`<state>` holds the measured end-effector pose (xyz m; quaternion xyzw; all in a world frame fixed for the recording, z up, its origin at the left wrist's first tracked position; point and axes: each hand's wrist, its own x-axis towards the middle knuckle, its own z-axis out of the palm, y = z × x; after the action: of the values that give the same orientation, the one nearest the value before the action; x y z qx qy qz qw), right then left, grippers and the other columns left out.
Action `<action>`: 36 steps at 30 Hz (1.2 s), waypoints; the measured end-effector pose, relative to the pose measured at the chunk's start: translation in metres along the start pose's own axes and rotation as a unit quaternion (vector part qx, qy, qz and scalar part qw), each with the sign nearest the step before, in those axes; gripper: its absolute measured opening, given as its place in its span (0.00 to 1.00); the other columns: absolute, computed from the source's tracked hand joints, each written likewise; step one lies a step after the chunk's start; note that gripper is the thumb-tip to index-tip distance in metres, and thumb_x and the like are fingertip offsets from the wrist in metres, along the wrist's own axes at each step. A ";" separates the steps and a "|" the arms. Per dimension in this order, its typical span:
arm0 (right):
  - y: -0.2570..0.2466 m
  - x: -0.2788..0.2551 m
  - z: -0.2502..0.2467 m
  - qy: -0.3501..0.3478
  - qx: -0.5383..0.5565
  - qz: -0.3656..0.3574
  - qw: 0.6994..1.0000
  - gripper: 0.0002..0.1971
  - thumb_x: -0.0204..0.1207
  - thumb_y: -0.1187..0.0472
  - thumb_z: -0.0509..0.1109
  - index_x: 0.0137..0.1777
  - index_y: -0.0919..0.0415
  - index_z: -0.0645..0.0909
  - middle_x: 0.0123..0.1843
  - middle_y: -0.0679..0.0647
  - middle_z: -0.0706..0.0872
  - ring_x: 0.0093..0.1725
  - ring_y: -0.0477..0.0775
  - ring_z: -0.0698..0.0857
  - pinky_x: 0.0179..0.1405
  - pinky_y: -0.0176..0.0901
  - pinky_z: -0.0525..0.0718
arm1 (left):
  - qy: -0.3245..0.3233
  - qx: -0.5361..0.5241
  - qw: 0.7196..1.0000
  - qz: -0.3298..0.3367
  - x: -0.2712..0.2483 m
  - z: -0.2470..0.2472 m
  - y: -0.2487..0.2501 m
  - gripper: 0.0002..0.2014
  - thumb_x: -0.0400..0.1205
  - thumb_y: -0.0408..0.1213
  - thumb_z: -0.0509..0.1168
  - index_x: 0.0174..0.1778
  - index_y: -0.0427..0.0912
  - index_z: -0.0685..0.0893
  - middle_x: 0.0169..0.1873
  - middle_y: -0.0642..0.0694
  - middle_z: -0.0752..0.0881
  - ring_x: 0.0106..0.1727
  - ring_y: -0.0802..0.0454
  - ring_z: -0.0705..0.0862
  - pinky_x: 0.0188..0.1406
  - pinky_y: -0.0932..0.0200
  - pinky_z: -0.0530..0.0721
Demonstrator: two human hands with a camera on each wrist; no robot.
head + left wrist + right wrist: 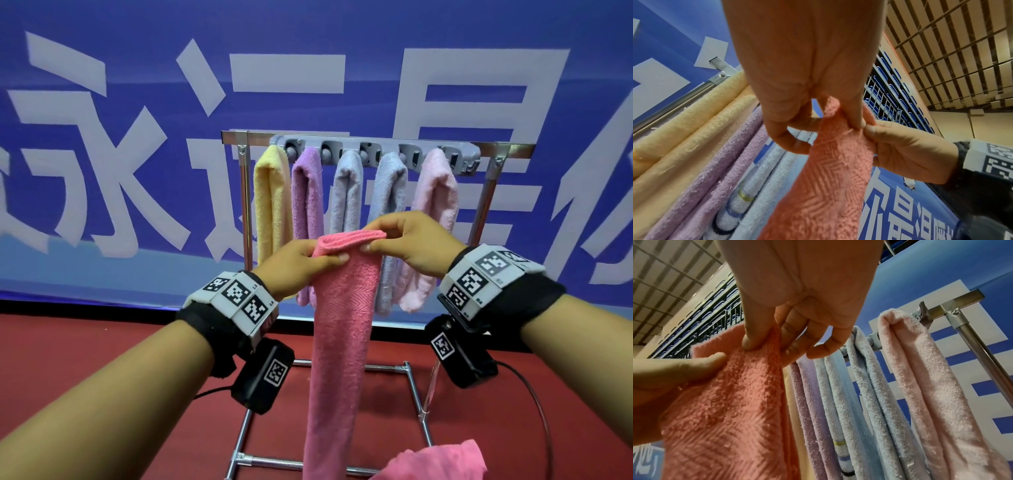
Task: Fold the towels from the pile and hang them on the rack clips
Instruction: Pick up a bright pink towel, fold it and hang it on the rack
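Note:
A pink towel point(342, 325) hangs long and narrow in front of the rack, folded lengthwise. My left hand point(325, 253) pinches its top left corner between thumb and fingers. My right hand point(370, 236) pinches the top right corner, a little higher. The left wrist view shows the left hand point(834, 123) on the pink towel point(830, 186). In the right wrist view the right hand point(766, 347) pinches the same pink towel point(725, 410). Behind it, the grey clip bar point(376, 147) holds a yellow towel point(272, 205), a purple towel point(308, 205), two light blue towels point(347, 198) and a pale pink towel point(438, 192).
The metal rack point(245, 205) stands on a red floor before a blue banner. Its base tubes point(416, 394) run toward me. Another pink towel point(438, 462) lies at the bottom right. The right end of the clip bar point(462, 161) carries no towel. A cable point(541, 411) loops at the right.

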<state>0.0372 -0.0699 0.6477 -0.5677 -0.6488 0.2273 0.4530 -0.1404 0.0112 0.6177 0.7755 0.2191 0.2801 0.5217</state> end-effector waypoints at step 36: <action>0.043 -0.015 0.026 0.000 0.250 0.175 0.952 0.18 0.72 0.58 0.72 0.61 0.62 0.80 0.44 0.56 0.86 0.40 0.50 0.84 0.41 0.41 0.81 | -0.027 -0.133 0.988 -0.070 -0.012 0.020 -0.043 0.10 0.86 0.37 0.56 0.55 0.40 0.82 0.46 0.46 0.89 0.44 0.56 0.88 0.49 0.62 0.86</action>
<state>0.0376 -0.0672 0.5957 -0.5410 -0.4614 0.4581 0.5335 -0.1380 0.0050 0.5690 0.6890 0.2196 0.2486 0.6444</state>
